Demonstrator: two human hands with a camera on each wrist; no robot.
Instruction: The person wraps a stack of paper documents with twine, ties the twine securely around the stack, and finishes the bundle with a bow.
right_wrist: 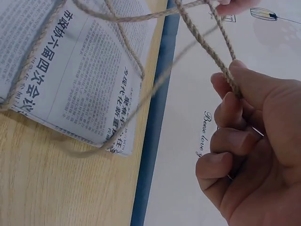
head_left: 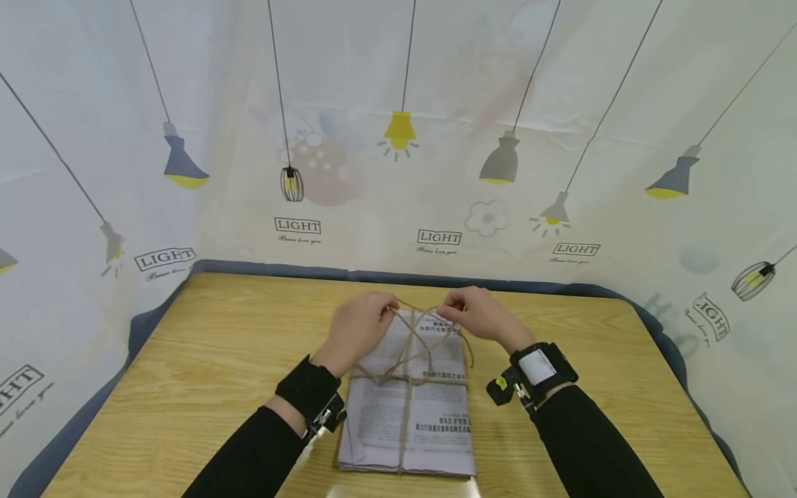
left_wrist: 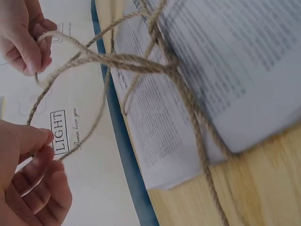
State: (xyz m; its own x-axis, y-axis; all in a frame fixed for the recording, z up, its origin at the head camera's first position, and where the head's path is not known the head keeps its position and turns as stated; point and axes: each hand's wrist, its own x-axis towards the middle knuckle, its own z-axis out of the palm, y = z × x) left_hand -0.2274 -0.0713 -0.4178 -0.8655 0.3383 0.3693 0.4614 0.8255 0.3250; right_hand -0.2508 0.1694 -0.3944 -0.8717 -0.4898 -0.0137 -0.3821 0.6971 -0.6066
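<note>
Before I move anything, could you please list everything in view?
Table: one, yellowish wood, lower centre.
Backdrop: one, white with printed lamps, behind and beside the table.
Edging: one band, blue-grey, along the table's back and sides.
Newspaper stack: one, whitish with dark print, mid-table.
Twine: number of pieces unclear, brown, around and above the stack.
Wrist straps: two, mostly black, one per wrist.
Sleeves: two, black, on the forearms.
Left grip: one, bare, pinching twine.
Right grip: one, bare, pinching twine.
</note>
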